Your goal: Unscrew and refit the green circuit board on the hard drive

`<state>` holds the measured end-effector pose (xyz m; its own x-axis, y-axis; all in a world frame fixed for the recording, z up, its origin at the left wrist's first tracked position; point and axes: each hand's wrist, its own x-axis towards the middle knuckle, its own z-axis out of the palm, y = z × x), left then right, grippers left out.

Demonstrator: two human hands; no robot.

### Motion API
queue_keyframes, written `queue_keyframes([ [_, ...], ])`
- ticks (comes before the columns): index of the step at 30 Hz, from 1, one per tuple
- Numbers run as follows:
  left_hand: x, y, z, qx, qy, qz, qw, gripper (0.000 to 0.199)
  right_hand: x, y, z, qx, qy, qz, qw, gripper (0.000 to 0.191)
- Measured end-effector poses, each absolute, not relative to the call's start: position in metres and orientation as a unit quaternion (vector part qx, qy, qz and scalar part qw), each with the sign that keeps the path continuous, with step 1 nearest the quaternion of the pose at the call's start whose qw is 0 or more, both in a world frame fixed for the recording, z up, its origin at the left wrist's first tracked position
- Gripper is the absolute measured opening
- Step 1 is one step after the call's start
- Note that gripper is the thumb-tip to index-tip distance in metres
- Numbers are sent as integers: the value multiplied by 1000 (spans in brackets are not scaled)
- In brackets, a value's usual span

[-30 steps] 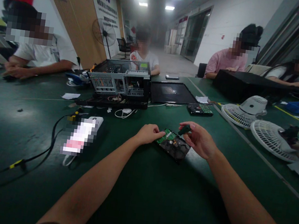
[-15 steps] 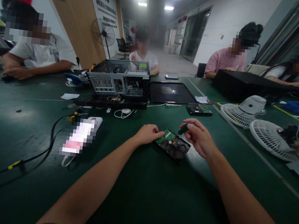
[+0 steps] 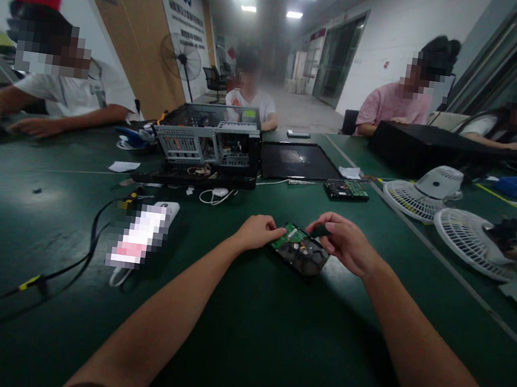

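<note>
A hard drive (image 3: 305, 257) lies tilted on the green table, its green circuit board (image 3: 295, 232) and dark metal underside facing up. My left hand (image 3: 257, 231) grips its left end, thumb pressed on the board and the other fingers mostly hidden behind. At the drive's far right edge is my right hand (image 3: 344, 243), its fingers curled close to the board. What sits between the right fingertips, if anything, is too dark and small to make out.
An opened computer case (image 3: 205, 142) stands ahead, beside a black panel (image 3: 298, 161). A second hard drive (image 3: 347, 190) lies farther off. White fan parts (image 3: 466, 243) are at right; a lit phone (image 3: 141, 235) and a black cable (image 3: 90, 241) at left. Several people sit around.
My right hand has lowered slightly toward the drive's far edge. The dark green piece seen between its fingers before is no longer visible. My left hand stays on the drive.
</note>
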<state>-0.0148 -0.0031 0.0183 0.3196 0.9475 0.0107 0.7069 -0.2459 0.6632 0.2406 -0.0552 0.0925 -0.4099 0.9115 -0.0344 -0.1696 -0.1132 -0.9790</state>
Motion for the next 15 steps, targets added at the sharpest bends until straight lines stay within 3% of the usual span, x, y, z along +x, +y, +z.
queue_keyframes([
  [6,-15,-2,16,758,545,215,287,47,240,-55,93,-350,-518,665,408,30],
  [15,-15,-3,17,754,546,215,295,46,238,-56,92,-318,-466,709,424,22],
])
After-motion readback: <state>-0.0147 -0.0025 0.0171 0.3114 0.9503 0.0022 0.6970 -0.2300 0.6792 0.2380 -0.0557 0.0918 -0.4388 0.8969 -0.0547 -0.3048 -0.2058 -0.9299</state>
